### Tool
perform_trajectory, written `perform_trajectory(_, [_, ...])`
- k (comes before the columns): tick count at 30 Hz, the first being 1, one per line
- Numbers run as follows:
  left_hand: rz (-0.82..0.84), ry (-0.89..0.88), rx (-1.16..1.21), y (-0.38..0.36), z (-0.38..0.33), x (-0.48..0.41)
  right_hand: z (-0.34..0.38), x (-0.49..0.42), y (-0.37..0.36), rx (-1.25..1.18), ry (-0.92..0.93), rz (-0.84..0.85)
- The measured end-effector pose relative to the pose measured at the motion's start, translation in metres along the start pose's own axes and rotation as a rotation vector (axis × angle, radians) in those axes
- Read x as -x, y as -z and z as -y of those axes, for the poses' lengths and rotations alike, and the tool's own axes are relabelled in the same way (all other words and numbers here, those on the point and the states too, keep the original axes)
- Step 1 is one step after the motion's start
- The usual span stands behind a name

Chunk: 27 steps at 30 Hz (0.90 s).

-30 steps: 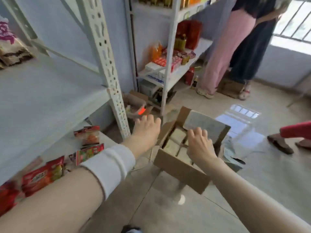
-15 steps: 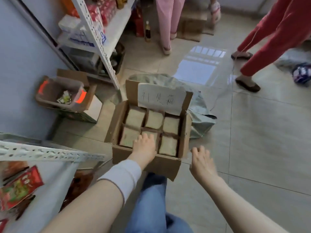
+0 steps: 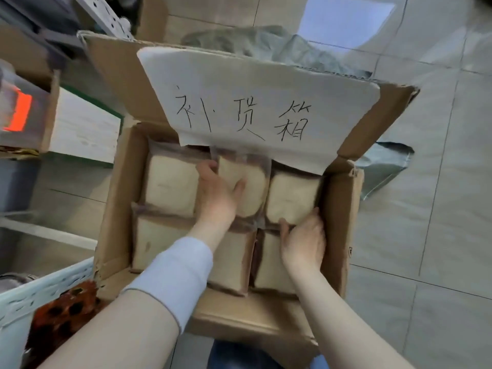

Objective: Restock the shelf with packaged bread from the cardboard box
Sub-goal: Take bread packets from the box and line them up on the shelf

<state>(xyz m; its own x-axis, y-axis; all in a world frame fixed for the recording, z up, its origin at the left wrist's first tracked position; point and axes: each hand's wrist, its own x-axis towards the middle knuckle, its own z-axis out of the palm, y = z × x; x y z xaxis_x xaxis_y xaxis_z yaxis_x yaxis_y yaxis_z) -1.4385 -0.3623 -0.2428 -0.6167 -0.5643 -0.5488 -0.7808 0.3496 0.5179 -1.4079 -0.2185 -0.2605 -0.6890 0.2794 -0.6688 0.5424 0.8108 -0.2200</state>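
An open cardboard box (image 3: 114,209) stands on the floor below me, holding several clear-wrapped bread packages in two rows. A white paper label (image 3: 253,102) with handwritten characters hangs from its back flap. My left hand (image 3: 218,193) grips the middle back bread package (image 3: 253,187), with the fingers down its left side and the thumb on top; that package sits tilted and slightly raised. My right hand (image 3: 303,241) holds the right back bread package (image 3: 292,195) at its near edge, thumb at the front and fingers along the box wall. More packages lie at the back left (image 3: 170,187) and front (image 3: 151,238).
The pale perforated shelf edge (image 3: 48,288) with a red snack packet (image 3: 61,312) is at the lower left. Another carton (image 3: 85,126) with orange tape stands left of the box. A grey plastic bag (image 3: 383,169) lies behind and to the right on the tiled floor.
I have bent down close over the box. Both hands went from hovering at its front edge into the box and took hold of two back-row bread packages.
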Motion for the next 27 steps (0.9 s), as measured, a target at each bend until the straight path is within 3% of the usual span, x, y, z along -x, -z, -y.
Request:
perform_trajectory(5, [-0.095, -0.079, 0.140, 0.006, 0.001, 0.005, 0.009, 0.004, 0.004, -0.061, -0.056, -0.126])
perform_trajectory(9, [0.065, -0.137, 0.069, 0.032, -0.008, 0.007, 0.012, 0.013, 0.021, -0.087, -0.105, -0.094])
perform_trajectory(12, [0.181, -0.198, 0.107, 0.050, -0.010, 0.014, 0.012, 0.021, 0.032, -0.049, -0.028, -0.053])
perform_trajectory(16, [0.237, -0.276, 0.142, 0.071, -0.009, 0.040, 0.004, 0.039, 0.055, -0.265, -0.007, -0.048])
perform_trajectory(22, [-0.008, -0.309, 0.310, 0.147, -0.018, 0.132, -0.033, 0.104, 0.110, -0.499, 0.084, 0.037])
perform_trajectory(27, [-0.284, -0.287, 0.503, 0.234, 0.005, 0.257, -0.049, 0.199, 0.159, -0.657, 0.267, 0.253])
